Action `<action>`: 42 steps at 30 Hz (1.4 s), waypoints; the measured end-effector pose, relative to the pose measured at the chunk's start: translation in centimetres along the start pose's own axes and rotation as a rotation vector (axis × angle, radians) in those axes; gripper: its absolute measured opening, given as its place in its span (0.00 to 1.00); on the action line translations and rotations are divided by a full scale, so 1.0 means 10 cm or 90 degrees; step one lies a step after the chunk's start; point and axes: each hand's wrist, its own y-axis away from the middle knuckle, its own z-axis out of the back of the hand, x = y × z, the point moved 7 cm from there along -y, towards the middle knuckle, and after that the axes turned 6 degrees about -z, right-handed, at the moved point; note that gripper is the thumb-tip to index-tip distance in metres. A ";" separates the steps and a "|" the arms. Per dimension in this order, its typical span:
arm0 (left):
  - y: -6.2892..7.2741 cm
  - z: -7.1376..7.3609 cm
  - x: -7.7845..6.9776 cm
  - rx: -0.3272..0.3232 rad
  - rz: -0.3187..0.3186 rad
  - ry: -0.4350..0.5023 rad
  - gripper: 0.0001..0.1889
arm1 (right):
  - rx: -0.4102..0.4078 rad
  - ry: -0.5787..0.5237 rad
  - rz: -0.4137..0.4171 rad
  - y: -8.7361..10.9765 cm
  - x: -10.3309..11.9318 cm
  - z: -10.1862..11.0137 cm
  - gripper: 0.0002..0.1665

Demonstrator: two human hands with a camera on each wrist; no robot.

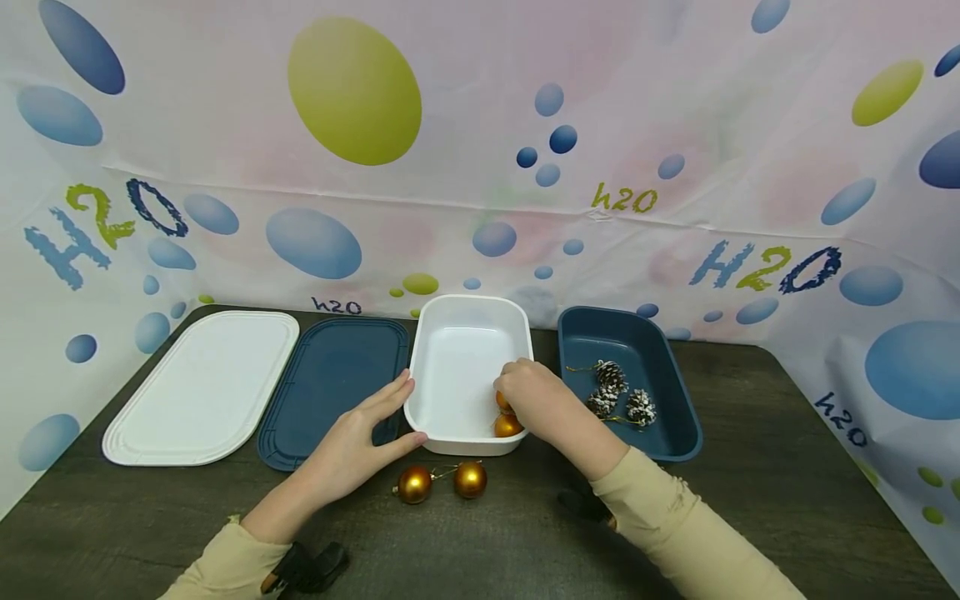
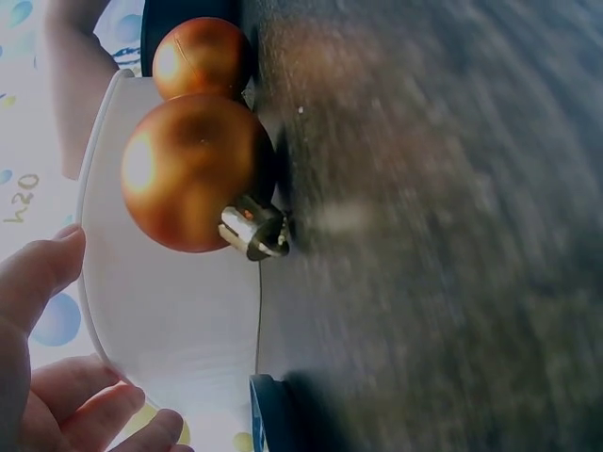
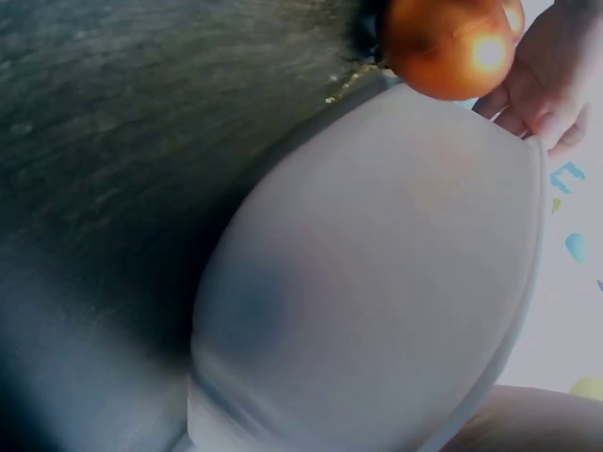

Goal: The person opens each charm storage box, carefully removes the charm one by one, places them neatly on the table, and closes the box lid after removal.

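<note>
My left hand rests its fingertips and thumb on the left rim of a white plastic container, the fingers spread and fairly straight. Over the container's right side, my right hand reaches down with curled fingers onto a shiny gold Christmas ball, mostly hidden beneath the hand. Another gold ball lies beside it in the container's front right corner. On the table in front are two more gold balls, a left one with its metal cap showing and a right one, with gold string between them.
Right of the white container stands a dark blue container holding several frosted pine cones with gold strings. To the left lie a dark blue lid and a white lid. A patterned curtain hangs behind the dark table.
</note>
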 end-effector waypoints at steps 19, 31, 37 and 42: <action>0.00 0.02 -0.01 0.004 0.004 -0.006 0.40 | -0.117 -0.137 -0.066 0.14 -0.09 0.25 0.16; -0.01 0.01 -0.01 0.003 0.002 -0.004 0.40 | -0.161 -0.338 -0.115 0.52 -0.08 0.42 0.20; -0.01 0.01 -0.01 0.004 0.001 -0.001 0.40 | -0.173 -0.349 -0.104 0.73 -0.02 0.38 0.25; 0.00 0.01 -0.01 0.004 -0.001 0.000 0.40 | -0.159 -0.358 -0.113 0.87 0.01 0.32 0.23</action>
